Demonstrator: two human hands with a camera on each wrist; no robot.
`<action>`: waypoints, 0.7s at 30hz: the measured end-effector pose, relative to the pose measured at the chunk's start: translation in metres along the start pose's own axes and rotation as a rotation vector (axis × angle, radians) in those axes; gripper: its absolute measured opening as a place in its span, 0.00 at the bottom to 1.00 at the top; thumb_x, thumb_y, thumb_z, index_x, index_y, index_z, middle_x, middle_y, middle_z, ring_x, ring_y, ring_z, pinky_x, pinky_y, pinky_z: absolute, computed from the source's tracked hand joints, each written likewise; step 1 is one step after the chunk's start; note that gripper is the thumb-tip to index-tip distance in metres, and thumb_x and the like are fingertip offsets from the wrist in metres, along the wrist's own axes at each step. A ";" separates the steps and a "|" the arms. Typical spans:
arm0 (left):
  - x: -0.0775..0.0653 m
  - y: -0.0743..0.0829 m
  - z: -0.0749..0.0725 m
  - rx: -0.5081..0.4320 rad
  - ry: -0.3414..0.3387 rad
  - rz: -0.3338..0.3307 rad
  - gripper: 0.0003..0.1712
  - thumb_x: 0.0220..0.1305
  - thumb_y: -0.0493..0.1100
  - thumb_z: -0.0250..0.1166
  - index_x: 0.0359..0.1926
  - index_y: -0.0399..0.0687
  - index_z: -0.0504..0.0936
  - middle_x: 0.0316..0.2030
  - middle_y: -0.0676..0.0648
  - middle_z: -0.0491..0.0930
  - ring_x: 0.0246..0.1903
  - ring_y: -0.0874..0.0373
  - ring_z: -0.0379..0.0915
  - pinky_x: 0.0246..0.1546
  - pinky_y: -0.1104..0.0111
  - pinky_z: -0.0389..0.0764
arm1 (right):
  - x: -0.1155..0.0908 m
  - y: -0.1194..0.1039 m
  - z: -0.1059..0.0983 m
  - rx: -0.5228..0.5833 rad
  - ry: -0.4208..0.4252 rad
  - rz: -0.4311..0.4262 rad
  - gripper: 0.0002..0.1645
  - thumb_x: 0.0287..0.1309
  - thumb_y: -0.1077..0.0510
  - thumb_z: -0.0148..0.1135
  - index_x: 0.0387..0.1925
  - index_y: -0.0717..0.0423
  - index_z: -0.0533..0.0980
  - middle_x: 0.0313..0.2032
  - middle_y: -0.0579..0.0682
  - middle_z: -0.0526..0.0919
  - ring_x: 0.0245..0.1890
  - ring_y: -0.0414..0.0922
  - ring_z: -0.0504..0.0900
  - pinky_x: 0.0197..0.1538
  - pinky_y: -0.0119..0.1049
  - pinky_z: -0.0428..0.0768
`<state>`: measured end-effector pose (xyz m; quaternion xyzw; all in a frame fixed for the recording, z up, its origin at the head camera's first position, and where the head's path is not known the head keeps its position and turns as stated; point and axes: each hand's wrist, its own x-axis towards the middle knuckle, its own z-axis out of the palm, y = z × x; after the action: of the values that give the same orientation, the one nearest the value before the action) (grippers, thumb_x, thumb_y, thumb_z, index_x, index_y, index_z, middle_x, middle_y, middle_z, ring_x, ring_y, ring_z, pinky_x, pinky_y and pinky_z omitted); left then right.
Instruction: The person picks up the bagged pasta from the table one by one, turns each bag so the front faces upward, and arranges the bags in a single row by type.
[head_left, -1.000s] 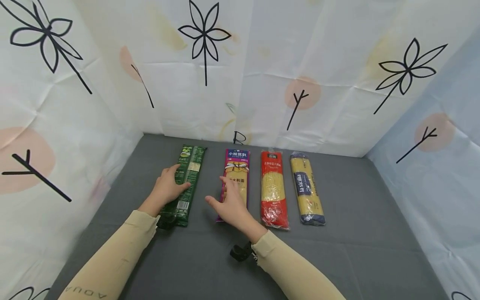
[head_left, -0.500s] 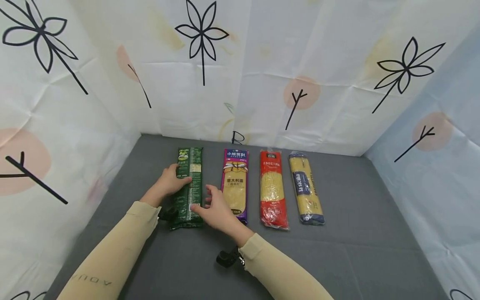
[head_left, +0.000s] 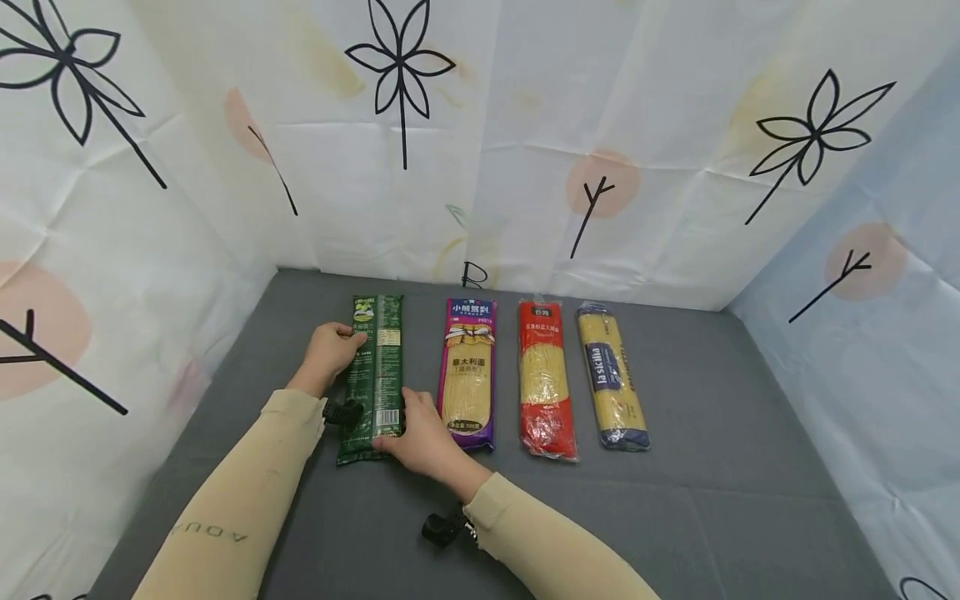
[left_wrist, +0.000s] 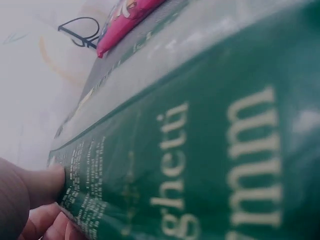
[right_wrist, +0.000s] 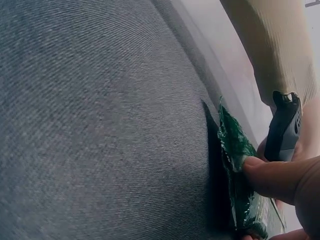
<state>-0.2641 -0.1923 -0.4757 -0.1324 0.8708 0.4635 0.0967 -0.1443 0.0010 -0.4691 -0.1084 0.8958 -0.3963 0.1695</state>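
Observation:
A green packet of spaghetti (head_left: 381,371) lies lengthwise at the left of the row, its printed back with a barcode facing up. My left hand (head_left: 327,357) pinches its left edge about a third of the way down; in the left wrist view the thumb (left_wrist: 47,185) presses on the film and the fingers curl below the edge. Lower on the other side, my right hand (head_left: 429,442) grips the near right part, with the thumb on top. The right wrist view shows that thumb (right_wrist: 272,175) on the crimped green end (right_wrist: 235,145).
To the right lie a purple pasta packet (head_left: 467,375), a red one (head_left: 546,375) and a yellow and blue one (head_left: 612,379), on a grey cloth (head_left: 712,467). White patterned curtains (head_left: 525,108) enclose the back and sides. Each wrist bears a black camera.
The green packet has turned from tilted to nearly straight and come slightly nearer. My right hand has moved left from over the purple packet and taken hold of the green one.

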 end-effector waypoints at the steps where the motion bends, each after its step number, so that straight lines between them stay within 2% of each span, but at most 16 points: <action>1: 0.000 0.000 0.000 -0.013 0.008 -0.010 0.31 0.73 0.50 0.55 0.67 0.34 0.65 0.62 0.32 0.65 0.59 0.37 0.65 0.52 0.46 0.72 | 0.000 0.000 0.000 -0.009 0.001 -0.001 0.53 0.55 0.43 0.70 0.73 0.58 0.54 0.63 0.55 0.63 0.58 0.45 0.70 0.58 0.42 0.72; 4: 0.001 0.002 0.000 -0.046 0.020 -0.034 0.27 0.73 0.49 0.55 0.64 0.36 0.67 0.62 0.33 0.65 0.59 0.38 0.65 0.51 0.46 0.72 | 0.001 -0.001 0.000 -0.035 0.007 -0.002 0.53 0.55 0.44 0.70 0.73 0.58 0.54 0.63 0.55 0.64 0.61 0.46 0.68 0.60 0.42 0.71; 7: -0.002 0.003 0.001 -0.067 0.038 -0.027 0.25 0.74 0.47 0.53 0.64 0.36 0.68 0.61 0.34 0.67 0.57 0.39 0.66 0.46 0.49 0.74 | 0.002 -0.001 0.002 -0.054 0.008 -0.003 0.52 0.55 0.44 0.70 0.73 0.57 0.55 0.64 0.55 0.64 0.64 0.46 0.65 0.61 0.42 0.70; 11: -0.005 0.006 0.004 -0.079 0.072 0.031 0.24 0.75 0.45 0.50 0.64 0.35 0.66 0.58 0.34 0.69 0.45 0.44 0.70 0.35 0.57 0.73 | 0.003 -0.002 0.002 -0.065 0.004 -0.002 0.52 0.55 0.45 0.70 0.73 0.56 0.55 0.64 0.54 0.64 0.65 0.46 0.65 0.61 0.42 0.70; 14: -0.007 0.010 0.004 -0.104 0.063 0.069 0.24 0.75 0.44 0.48 0.65 0.34 0.63 0.56 0.34 0.67 0.32 0.50 0.66 0.28 0.60 0.70 | 0.003 -0.002 0.001 -0.071 0.001 -0.002 0.52 0.55 0.45 0.70 0.73 0.55 0.54 0.64 0.54 0.64 0.64 0.46 0.65 0.61 0.42 0.70; 21: -0.011 0.018 0.002 -0.182 0.025 0.051 0.24 0.75 0.46 0.48 0.65 0.38 0.63 0.56 0.36 0.65 0.21 0.56 0.58 0.17 0.63 0.65 | 0.004 0.000 -0.003 -0.032 -0.022 -0.001 0.53 0.55 0.44 0.70 0.74 0.54 0.52 0.62 0.53 0.66 0.56 0.44 0.71 0.56 0.41 0.74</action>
<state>-0.2598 -0.1797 -0.4591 -0.1242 0.8293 0.5413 0.0616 -0.1495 0.0018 -0.4682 -0.1160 0.9002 -0.3807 0.1770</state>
